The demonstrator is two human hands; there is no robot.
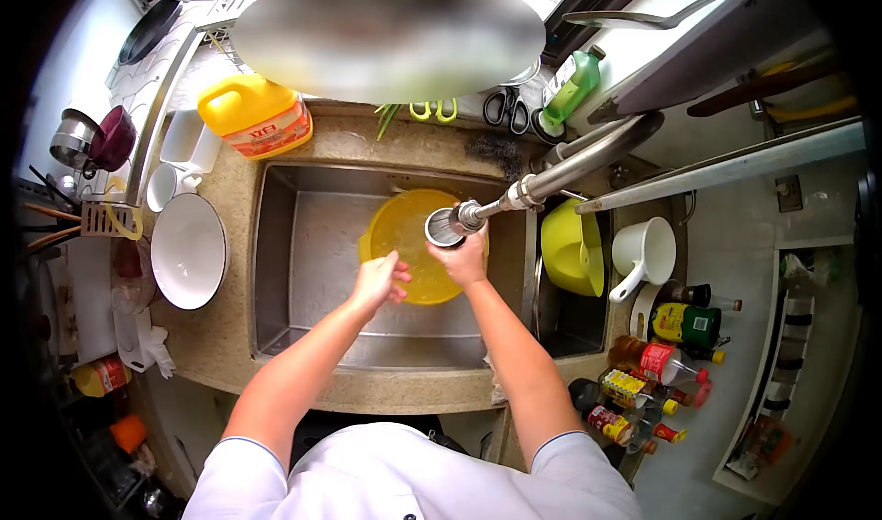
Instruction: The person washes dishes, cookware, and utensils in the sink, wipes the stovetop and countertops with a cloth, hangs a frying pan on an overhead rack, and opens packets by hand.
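Observation:
In the sink (317, 272) stands a yellow basin (430, 286), which seems to hold water. My right hand (464, 258) grips a small metal cup (442, 233) under the faucet (542, 186), above the basin's right side. The faucet head hides part of the cup. My left hand (378, 283) hovers over the basin's near left rim, with its fingers loosely bent and apart and nothing in it.
A yellow-green bowl (570, 254) stands in the small right sink, beside a white dipper (648, 249). A white basin (188, 252) and yellow jug (257, 120) are on the left counter. Several bottles (657, 362) stand at right. A metal rail (726, 166) juts in.

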